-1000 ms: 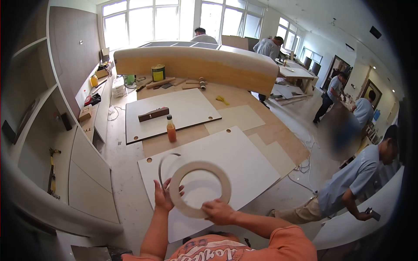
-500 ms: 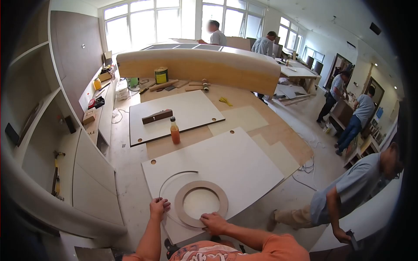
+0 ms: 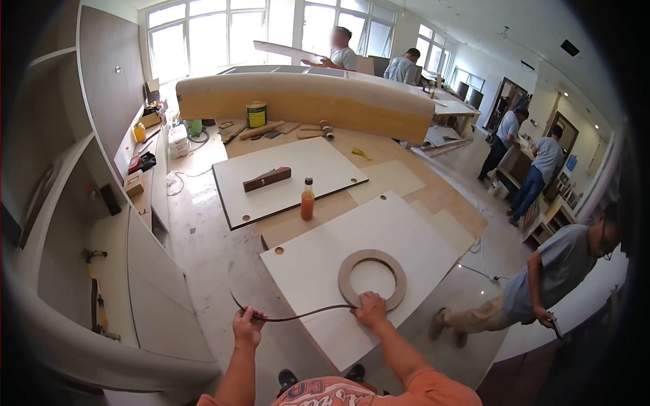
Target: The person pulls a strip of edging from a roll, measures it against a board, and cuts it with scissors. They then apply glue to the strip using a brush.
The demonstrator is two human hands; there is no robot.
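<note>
My left hand (image 3: 248,327) pinches a thin dark strip of edge banding (image 3: 301,316) close to its free end, which curls up past the fingers. The strip bows across to a flat brown roll of edge banding (image 3: 400,279). My right hand (image 3: 371,309) grips the near rim of this roll. The roll lies on a white panel (image 3: 325,257) with round holes at two corners. Behind it, a bottle of orange-red liquid (image 3: 308,204) stands upright beside a second white panel (image 3: 298,159), which carries a wooden hand plane (image 3: 267,178).
A long curved wooden piece (image 3: 305,101) spans the back of the bench, with a can (image 3: 256,114), a mallet (image 3: 326,128) and wood scraps before it. A person (image 3: 555,271) stands close on the right; several others work farther back. Open shelving (image 3: 101,250) flanks my left.
My right hand and the roll now appear farther right in view. The strip between my hands is pulled out into a longer span. A person at the back now holds up a long board.
</note>
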